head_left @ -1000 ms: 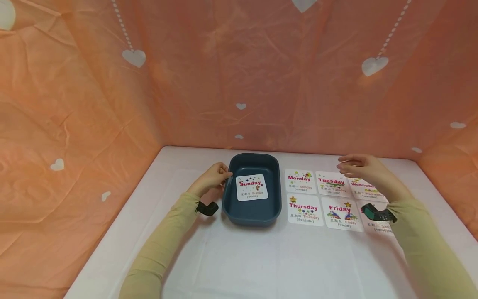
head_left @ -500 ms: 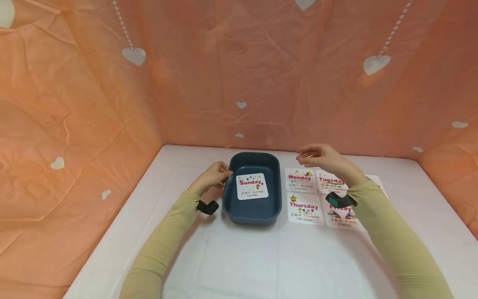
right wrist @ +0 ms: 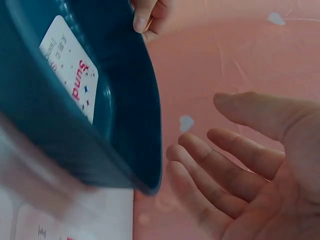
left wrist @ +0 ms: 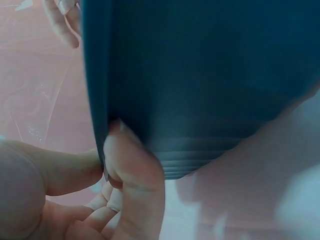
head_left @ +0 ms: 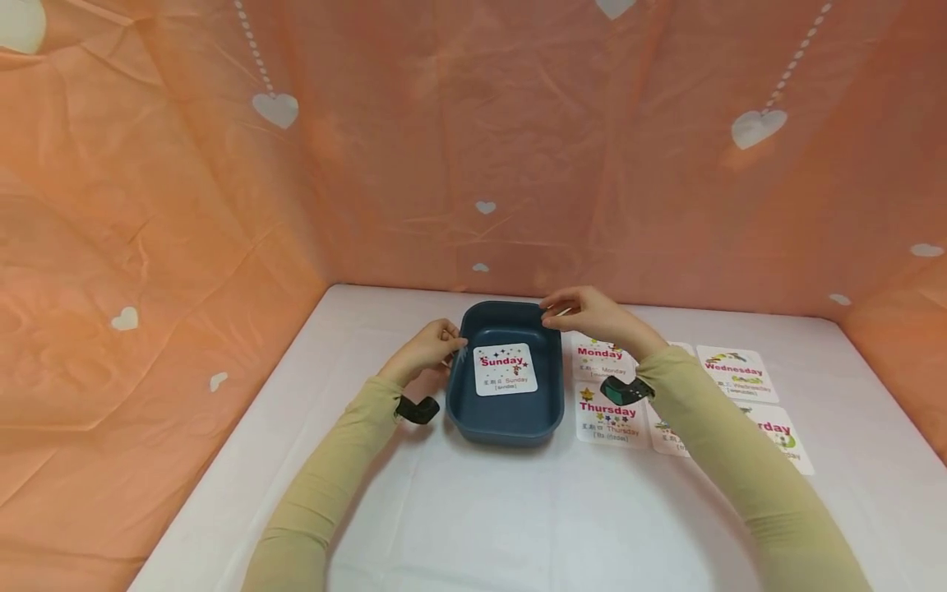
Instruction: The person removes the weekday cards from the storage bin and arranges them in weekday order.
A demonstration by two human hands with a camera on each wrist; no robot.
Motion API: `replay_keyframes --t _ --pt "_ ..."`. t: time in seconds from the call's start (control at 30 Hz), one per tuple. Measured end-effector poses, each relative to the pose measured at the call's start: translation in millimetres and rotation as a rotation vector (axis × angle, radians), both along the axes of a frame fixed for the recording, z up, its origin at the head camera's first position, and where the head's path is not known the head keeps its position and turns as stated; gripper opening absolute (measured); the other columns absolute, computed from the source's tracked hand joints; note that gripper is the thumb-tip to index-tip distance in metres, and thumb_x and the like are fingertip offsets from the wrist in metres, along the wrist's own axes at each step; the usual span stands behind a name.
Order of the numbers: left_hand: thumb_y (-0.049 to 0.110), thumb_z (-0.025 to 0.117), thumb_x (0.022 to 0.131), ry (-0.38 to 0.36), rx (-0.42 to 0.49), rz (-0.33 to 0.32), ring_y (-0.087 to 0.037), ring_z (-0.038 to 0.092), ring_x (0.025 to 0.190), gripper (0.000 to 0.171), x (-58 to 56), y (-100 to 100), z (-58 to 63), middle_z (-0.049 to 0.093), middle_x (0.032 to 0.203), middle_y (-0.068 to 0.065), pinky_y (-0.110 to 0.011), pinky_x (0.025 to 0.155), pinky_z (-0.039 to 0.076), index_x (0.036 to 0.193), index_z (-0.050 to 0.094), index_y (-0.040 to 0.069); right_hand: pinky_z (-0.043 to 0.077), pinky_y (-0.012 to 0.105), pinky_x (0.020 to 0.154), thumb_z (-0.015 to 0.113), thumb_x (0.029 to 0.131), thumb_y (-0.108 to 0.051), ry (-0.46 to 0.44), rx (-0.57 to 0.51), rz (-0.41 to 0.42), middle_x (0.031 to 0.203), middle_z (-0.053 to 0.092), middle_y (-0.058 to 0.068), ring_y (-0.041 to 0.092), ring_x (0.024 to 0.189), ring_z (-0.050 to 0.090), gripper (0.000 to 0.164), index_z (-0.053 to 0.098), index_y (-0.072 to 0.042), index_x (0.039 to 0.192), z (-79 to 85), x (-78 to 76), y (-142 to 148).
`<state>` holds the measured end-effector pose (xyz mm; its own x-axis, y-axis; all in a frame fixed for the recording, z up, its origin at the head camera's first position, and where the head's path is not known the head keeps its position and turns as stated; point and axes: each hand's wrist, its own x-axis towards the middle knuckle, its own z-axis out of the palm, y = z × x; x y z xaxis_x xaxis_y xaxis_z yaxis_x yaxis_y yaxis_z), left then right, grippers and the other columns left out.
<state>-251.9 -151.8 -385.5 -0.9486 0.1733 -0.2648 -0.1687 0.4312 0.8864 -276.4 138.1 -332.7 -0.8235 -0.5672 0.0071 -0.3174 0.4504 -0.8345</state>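
A dark blue rectangular plastic basin (head_left: 506, 421) stands on the white-covered table, with a white "Sunday" card (head_left: 506, 380) lying inside it. My left hand (head_left: 425, 347) pinches the left rim; in the left wrist view the thumb and a curled finger (left wrist: 137, 162) clasp the wall. At the far right corner of the basin is my right hand (head_left: 588, 315). Its fingers are loosely spread with nothing between them, and the right wrist view shows a gap from the fingers (right wrist: 215, 185) to the basin corner (right wrist: 150, 187).
Right of the basin lie several day cards in two rows: Monday (head_left: 601, 355), Thursday (head_left: 612, 423), Wednesday (head_left: 736, 374) and others, partly under the right sleeve (head_left: 710, 419). An orange sheet with white hearts (head_left: 444, 164) hangs behind the table.
My right hand has travelled left from above the Wednesday card, over Monday, to the basin's far right corner. The left hand keeps its grip on the rim, and the basin has stayed put.
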Motion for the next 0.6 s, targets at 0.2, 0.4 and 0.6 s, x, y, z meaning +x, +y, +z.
replay_keyframes --t 0.2,0.4,0.6 --pt "0.011 0.054 0.098 0.010 0.005 -0.005 -0.016 0.051 0.059 0.014 0.0 0 -1.1 0.050 0.075 -0.007 -0.028 0.051 0.048 0.101 0.045 0.000 0.049 0.045 0.088 0.064 0.092 -0.007 -0.063 -0.059 0.035 0.111 0.064 0.022 0.032 0.102 0.061 0.038 0.055 0.007 0.126 -2.0 -3.3 -17" --pt "0.012 0.055 0.098 0.014 -0.008 -0.001 -0.016 0.053 0.061 0.016 -1.3 0 -1.6 0.051 0.078 -0.010 -0.028 0.051 0.049 0.102 0.047 0.000 0.044 0.051 0.093 0.061 0.095 -0.015 -0.147 -0.031 0.071 0.120 0.059 0.024 0.035 0.103 0.058 0.043 0.051 0.008 0.130 -13.7 -9.2 -31" --pt "0.013 0.056 0.098 0.004 -0.019 0.009 -0.016 0.053 0.062 0.016 -2.9 1 -4.6 0.051 0.079 -0.009 -0.028 0.053 0.049 0.103 0.047 0.001 0.043 0.051 0.095 0.060 0.095 -0.016 -0.174 0.000 0.073 0.118 0.060 0.022 0.043 0.108 0.054 0.044 0.051 0.008 0.130 -25.0 -14.7 -41"
